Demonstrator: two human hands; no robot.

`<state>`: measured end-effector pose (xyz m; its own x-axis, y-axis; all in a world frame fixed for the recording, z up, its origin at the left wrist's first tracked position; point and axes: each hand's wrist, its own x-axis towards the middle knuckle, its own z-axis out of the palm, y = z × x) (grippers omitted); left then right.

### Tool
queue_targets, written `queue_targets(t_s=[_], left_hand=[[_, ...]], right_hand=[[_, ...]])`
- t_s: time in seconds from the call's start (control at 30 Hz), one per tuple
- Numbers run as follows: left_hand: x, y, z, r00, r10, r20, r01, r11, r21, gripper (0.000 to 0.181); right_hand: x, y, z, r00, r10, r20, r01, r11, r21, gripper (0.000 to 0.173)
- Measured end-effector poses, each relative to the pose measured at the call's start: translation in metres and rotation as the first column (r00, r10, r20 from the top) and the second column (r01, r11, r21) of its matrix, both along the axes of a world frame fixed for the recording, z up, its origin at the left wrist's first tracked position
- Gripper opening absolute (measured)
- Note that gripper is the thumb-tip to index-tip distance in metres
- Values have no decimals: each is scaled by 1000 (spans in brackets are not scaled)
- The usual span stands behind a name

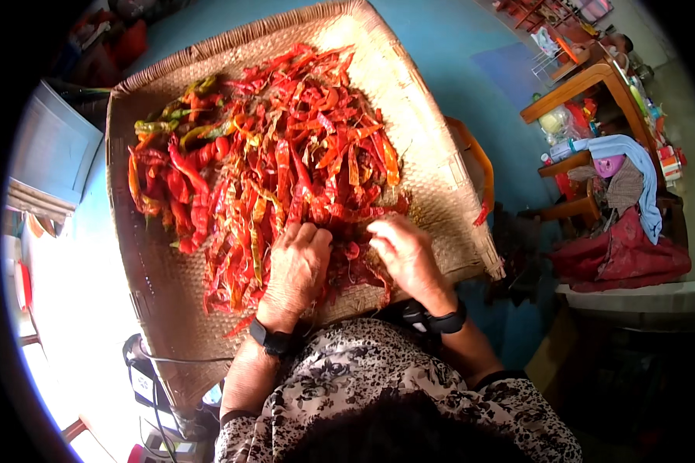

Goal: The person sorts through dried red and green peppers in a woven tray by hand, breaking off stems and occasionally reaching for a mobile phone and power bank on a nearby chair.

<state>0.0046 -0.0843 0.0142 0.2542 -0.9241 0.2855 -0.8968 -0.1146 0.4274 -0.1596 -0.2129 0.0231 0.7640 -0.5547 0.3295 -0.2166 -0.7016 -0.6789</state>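
Observation:
A large woven bamboo tray (434, 168) lies tilted before me, its near edge at my waist. Red dried chili peppers (301, 144) are heaped over its middle, and a few greenish-yellow peppers (156, 126) lie at the far left of the heap. My left hand (298, 263) rests on the near part of the heap with its fingers curled down; whatever is under the fingertips is hidden. To its right, my right hand (404, 249) is raised slightly over smaller pepper pieces, fingers bent and a little blurred. Between the hands lie dark red scraps (352, 266).
A wooden chair (602, 75) at the right bears a blue cloth (637, 156), with a red cloth (625, 254) below it. An orange strap-like handle (478, 153) curves beside the tray's right rim. Black cables (159, 405) hang by the lower left corner. The floor (457, 63) is blue.

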Motion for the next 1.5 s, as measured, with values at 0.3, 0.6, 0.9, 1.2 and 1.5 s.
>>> queue_targets(t_s=[0.3, 0.6, 0.9, 1.2, 1.5], left_hand=[[-35, 2, 26, 925, -381, -4, 380, 924, -45, 36], [-67, -18, 2, 819, -543, 184, 524, 839, 145, 37], [-53, -29, -8, 875, -453, 171, 444, 891, 92, 16], [-17, -31, 20, 956, -242, -169, 219, 965, -144, 27], [6, -5, 25, 809, -5, -587, -196, 940, -278, 16]], right_hand=[[-47, -87, 69, 789, -516, 333, 529, 846, 57, 18], [-88, -99, 58, 816, -545, -193, 445, 805, -392, 30], [-95, -88, 26, 855, -519, 18, 511, 836, -198, 22], [-71, -124, 68, 825, -552, 123, 481, 571, -665, 41], [9, -23, 10, 988, 108, -113, -135, 956, -259, 39]])
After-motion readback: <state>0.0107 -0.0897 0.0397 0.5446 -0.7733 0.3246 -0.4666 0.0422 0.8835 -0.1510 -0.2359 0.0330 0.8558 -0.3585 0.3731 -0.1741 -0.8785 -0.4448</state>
